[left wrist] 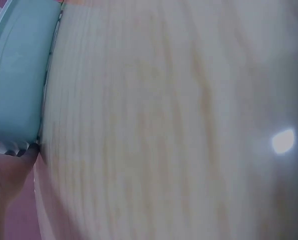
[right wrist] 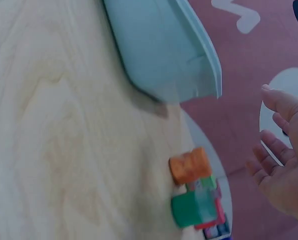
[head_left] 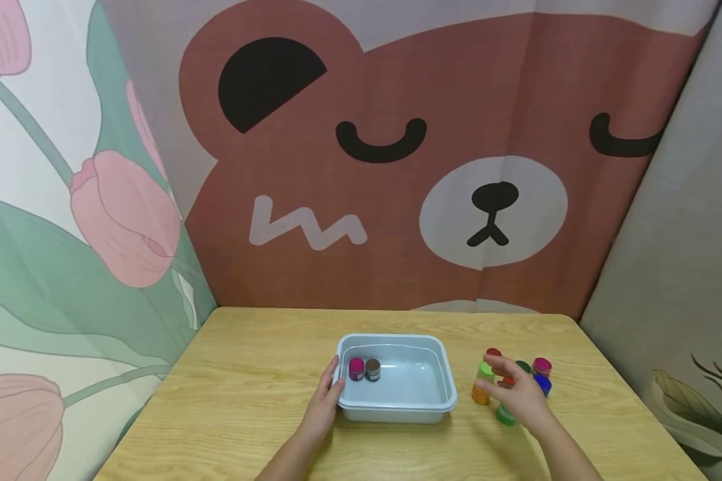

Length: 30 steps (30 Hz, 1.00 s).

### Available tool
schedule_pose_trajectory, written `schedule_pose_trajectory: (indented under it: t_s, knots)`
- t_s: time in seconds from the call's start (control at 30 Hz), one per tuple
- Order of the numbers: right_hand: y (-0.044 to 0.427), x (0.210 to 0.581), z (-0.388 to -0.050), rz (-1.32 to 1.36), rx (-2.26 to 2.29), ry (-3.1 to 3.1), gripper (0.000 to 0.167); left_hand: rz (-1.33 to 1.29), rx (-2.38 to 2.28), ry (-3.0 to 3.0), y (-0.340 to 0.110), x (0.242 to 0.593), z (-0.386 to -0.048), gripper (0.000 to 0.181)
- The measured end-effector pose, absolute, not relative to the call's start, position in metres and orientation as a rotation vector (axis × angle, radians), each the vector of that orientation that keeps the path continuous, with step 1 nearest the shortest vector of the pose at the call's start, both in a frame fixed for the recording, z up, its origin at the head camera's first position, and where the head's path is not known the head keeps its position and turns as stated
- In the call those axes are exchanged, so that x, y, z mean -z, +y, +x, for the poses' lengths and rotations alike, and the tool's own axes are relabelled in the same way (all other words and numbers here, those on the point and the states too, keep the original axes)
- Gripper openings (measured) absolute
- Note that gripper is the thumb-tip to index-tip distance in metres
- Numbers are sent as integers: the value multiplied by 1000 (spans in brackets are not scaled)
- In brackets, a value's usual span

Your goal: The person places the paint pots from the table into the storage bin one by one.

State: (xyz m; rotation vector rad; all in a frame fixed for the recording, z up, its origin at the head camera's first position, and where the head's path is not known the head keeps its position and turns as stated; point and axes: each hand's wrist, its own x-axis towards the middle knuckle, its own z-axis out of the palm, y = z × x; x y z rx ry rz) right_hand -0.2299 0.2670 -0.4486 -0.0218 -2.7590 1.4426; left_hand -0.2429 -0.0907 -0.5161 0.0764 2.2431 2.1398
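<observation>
A pale blue plastic tray (head_left: pixel 397 414) stands on the table, with a magenta-lidded jar (head_left: pixel 356 369) and a brown-lidded jar (head_left: pixel 372 370) side by side at its left inside. My left hand (head_left: pixel 323 407) holds the tray's left side, fingers on the outer wall and thumb at the rim. Over a group of small coloured jars to the right of the tray, my right hand (head_left: pixel 525 399) hovers with fingers spread and nothing in them. An orange jar (right wrist: pixel 190 166) and a green jar (right wrist: pixel 193 207) show below the right hand (right wrist: pixel 286 160) in the right wrist view.
The group also has a red-lidded jar (head_left: pixel 493 352), a magenta-lidded jar (head_left: pixel 542 365) and a blue jar (head_left: pixel 543 384). Behind the wooden table (head_left: pixel 247 374) hangs a bear-patterned cloth (head_left: pixel 397 234); a tulip-patterned cloth (head_left: pixel 126 220) hangs at the left.
</observation>
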Motion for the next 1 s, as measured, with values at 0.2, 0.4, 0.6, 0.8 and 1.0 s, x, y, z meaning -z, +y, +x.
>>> schedule_pose_trajectory:
  t_s: [0.2,0.4,0.6,0.8,1.0]
  knots:
    - [281,466,-220,-122,-1474,-2777,69,28,-2111,2254,-91,520,-236,56]
    - [295,476,-220,-141,-1400,-2795,66,20,-2080,2294,-90,515,-242,56]
    - [309,481,-220,-171,-1427,-2801,68,2,-2065,2290,-85,509,-253,54]
    - [311,492,-218,-245,-1526,-2828,75,-17,-2056,2305,-87,511,-251,55]
    - [310,507,-214,-253,-1503,-2868,74,-32,-2069,2305,-90,515,-244,55]
